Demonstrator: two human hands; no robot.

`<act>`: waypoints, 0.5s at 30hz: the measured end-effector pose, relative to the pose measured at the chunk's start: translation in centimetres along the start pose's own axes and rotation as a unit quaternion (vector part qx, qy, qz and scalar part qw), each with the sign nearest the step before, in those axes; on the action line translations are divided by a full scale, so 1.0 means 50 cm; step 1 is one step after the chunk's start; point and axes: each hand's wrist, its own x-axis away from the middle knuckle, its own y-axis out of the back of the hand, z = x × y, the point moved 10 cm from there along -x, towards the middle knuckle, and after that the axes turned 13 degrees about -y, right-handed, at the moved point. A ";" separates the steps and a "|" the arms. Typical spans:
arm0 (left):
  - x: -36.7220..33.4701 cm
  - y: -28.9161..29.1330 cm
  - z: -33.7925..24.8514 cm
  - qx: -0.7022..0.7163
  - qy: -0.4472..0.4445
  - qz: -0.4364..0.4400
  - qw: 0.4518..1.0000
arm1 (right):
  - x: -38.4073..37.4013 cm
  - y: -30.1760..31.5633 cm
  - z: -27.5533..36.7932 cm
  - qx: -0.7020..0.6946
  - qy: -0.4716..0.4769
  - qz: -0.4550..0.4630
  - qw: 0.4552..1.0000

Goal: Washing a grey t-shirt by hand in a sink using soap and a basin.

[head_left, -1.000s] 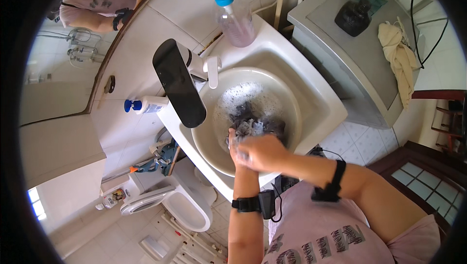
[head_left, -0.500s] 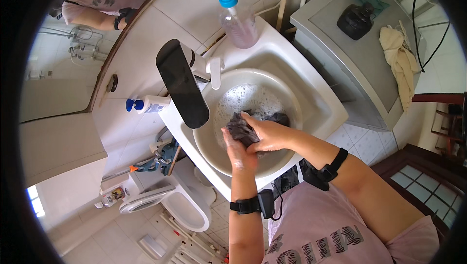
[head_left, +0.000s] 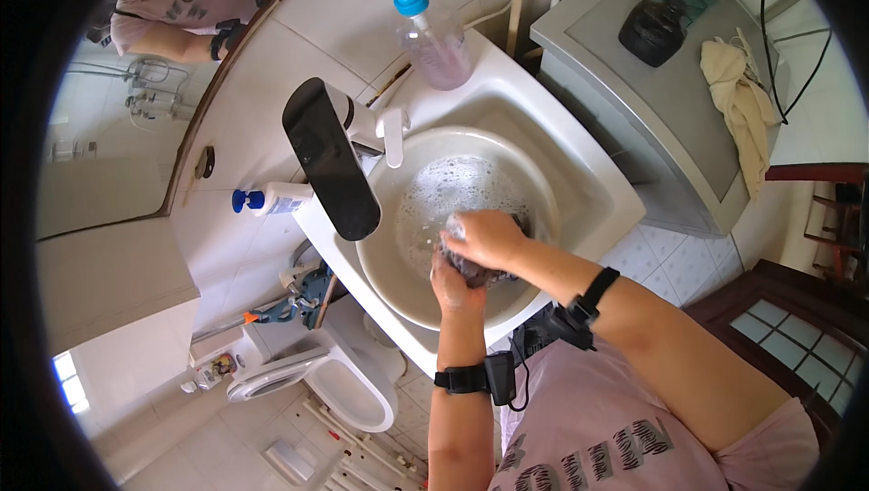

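Both my hands are closed on a wet dark grey cloth (head_left: 472, 271), low over a pale round basin (head_left: 540, 179) of foamy water (head_left: 457, 185). My left hand (head_left: 454, 286) grips the cloth from the near left side. Lying over the top of it, my right hand (head_left: 489, 238) has suds on its fingers and covers much of the cloth. A darker bit of fabric shows beside the right hand at the water. The basin sits in a white sink (head_left: 593, 185).
A faucet with a black top (head_left: 330, 161) overhangs the basin's left side. Behind the sink stands a clear pump bottle (head_left: 438, 55); a white bottle with a blue cap (head_left: 279, 198) is at the left. A grey cabinet (head_left: 588, 66) on the right bears a dark bottle (head_left: 652, 32) and a cream cloth (head_left: 738, 106).
My right hand has come up over the cloth, hiding more of it. Both hands have shifted slightly right and nearer to me, still gripping the cloth.
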 end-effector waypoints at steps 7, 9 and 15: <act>0.014 0.033 -0.035 0.001 -0.038 0.015 0.999 | 0.038 -0.022 0.043 -0.051 0.015 0.027 0.998; 0.007 0.012 -0.028 -0.039 -0.025 -0.017 0.999 | -0.040 -0.052 -0.045 0.030 -0.075 0.092 0.992; -0.021 -0.001 -0.148 -0.064 -0.101 -0.035 0.992 | -0.135 -0.001 -0.128 -0.042 -0.171 0.039 0.984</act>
